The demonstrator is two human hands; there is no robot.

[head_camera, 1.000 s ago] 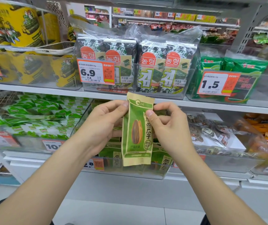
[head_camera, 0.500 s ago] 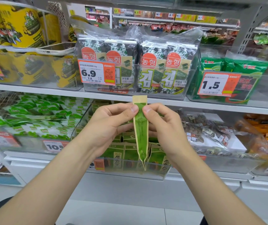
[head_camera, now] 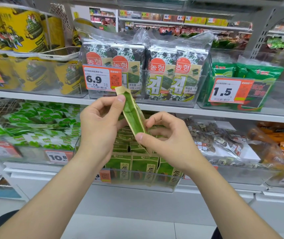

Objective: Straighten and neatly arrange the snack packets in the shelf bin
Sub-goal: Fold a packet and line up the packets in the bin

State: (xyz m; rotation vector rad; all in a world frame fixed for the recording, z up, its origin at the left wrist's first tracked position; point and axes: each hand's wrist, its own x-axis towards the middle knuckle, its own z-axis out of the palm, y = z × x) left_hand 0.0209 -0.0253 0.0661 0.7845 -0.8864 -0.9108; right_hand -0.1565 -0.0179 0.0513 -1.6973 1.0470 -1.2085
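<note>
Since the earlier frame, the green packet (head_camera: 132,113) has tipped from hanging straight down to a slant, top end up and to the left, seen nearly edge-on. Left hand (head_camera: 98,125): fingers (head_camera: 120,99) closed on the packet near its tan upper end, thumb on the near face. Right hand (head_camera: 169,140): fingers (head_camera: 140,136) pinching the lower end, the other fingertips curled behind it. Both hands hold the packet in the air, in front of and above the clear shelf bin (head_camera: 155,184) on the lower shelf. Bin contents: matching green packets (head_camera: 138,167) standing upright in rows, front row facing outward. Upper shelf (head_camera: 232,113), directly behind the hands: seaweed packs (head_camera: 174,73) in a clear bin bearing a price tag (head_camera: 102,77) marked 6.9. To the left on the lower shelf: a bin of green-and-white packets (head_camera: 39,128), lying loosely.
</note>
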